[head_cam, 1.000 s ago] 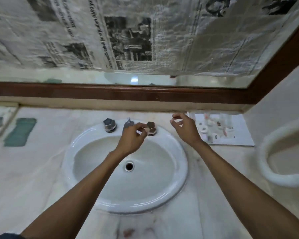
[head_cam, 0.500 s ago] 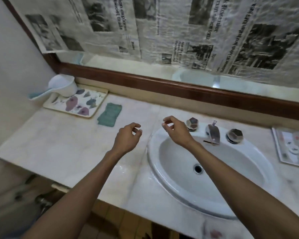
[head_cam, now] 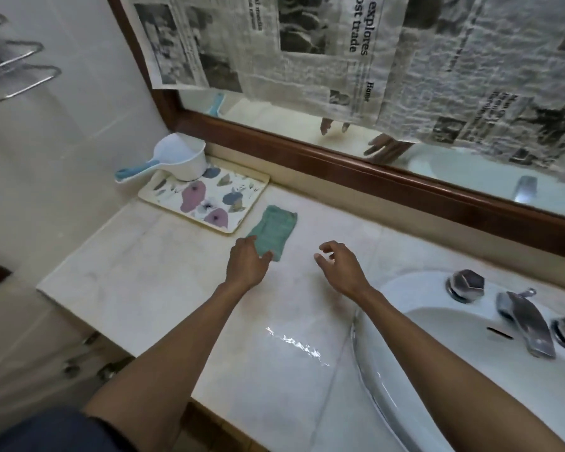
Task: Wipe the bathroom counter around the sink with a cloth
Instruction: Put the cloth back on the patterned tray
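- A white scoop (head_cam: 180, 159) stands on the back corner of a flowered tray (head_cam: 209, 200).
- The green cloth (head_cam: 273, 231) lies flat on the counter (head_cam: 163, 282), just right of the tray and well left of the sink (head_cam: 437, 370).
- The left hand (head_cam: 247, 265) covers the cloth's near end, fingers bent down onto it; whether it pinches, I cannot tell.
- The right hand (head_cam: 341, 267) hovers near the cloth, fingers loosely curled and apart, holding nothing.
- A spout (head_cam: 525, 324) sits between two knobs (head_cam: 467, 285) behind the sink.
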`<state>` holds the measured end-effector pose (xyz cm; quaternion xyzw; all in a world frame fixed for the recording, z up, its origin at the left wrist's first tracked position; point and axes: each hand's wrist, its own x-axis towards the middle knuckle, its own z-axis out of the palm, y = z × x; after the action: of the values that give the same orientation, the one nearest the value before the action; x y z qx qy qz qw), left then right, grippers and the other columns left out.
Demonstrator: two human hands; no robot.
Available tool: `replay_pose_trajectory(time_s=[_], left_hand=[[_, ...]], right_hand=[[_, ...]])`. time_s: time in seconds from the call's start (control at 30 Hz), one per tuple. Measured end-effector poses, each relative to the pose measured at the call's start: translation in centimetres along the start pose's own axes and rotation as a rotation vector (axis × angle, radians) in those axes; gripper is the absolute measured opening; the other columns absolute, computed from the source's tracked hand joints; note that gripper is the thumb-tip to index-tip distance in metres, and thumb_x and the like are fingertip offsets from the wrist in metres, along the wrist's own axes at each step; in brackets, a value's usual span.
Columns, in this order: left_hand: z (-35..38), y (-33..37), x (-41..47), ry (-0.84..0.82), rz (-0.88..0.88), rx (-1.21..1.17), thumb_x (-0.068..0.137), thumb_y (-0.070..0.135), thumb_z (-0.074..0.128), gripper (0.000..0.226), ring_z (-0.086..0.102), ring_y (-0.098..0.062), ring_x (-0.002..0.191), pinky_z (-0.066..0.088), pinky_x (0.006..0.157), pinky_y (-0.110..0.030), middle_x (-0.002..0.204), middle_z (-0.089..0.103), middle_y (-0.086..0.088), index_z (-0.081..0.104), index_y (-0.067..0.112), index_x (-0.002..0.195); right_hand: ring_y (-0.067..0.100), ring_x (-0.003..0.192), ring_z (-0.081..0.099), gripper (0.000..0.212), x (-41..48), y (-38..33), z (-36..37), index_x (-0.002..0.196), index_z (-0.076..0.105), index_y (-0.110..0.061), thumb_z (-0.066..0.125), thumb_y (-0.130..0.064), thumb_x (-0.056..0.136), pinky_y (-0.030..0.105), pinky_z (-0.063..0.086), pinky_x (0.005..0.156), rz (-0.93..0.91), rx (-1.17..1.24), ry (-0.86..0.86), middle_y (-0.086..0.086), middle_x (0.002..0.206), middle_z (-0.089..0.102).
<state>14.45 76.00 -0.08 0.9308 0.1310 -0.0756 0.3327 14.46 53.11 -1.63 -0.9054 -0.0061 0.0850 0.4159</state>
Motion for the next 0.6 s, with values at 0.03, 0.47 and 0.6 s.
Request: replay_pose_trajectory(time_s=[0.03, 0.47, 0.6], left_hand=[[0.2, -0.2, 1.4, -0.002, 0.004, 0.012, 0.092, 0.036, 0.065, 0.054, 0.054, -0.037, 0.123, 0.049, 0.099, -0.043, 0.131, 0.056, -0.019, 0.053, 0.008, 0.137], [3.9, 1.0, 9.4, 0.097, -0.074, 0.106, 0.086, 0.040, 0.071, 0.061, 0.053, -0.040, 0.118, 0.047, 0.091, -0.047, 0.121, 0.062, -0.020, 0.049, 0.002, 0.128], [4.1, 0.7, 10.6, 0.094, -0.073, 0.034, 0.083, 0.028, 0.076, 0.053, 0.057, -0.040, 0.111, 0.047, 0.091, -0.044, 0.114, 0.062, -0.021, 0.055, 0.002, 0.125]], right_hand=[[0.024, 0.110, 0.059, 0.033, 1.1, 0.3, 0.6, 0.123, 0.059, -0.015, 0.058, -0.035, 0.096, 0.036, 0.045, 0.097, 0.006, -0.018, 0.003, 0.005, 0.126, 0.059], [0.032, 0.144, 0.030, 0.048, 5.8, 2.5, 4.0, 0.140, 0.048, -0.009, 0.053, -0.033, 0.098, 0.043, 0.027, 0.115, 0.030, -0.272, 0.065, 0.013, 0.153, 0.038], [0.032, 0.141, 0.034, 0.046, 6.2, 2.4, 4.2, 0.139, 0.050, -0.010, 0.053, -0.031, 0.098, 0.044, 0.030, 0.114, 0.035, -0.268, 0.114, 0.012, 0.149, 0.042]])
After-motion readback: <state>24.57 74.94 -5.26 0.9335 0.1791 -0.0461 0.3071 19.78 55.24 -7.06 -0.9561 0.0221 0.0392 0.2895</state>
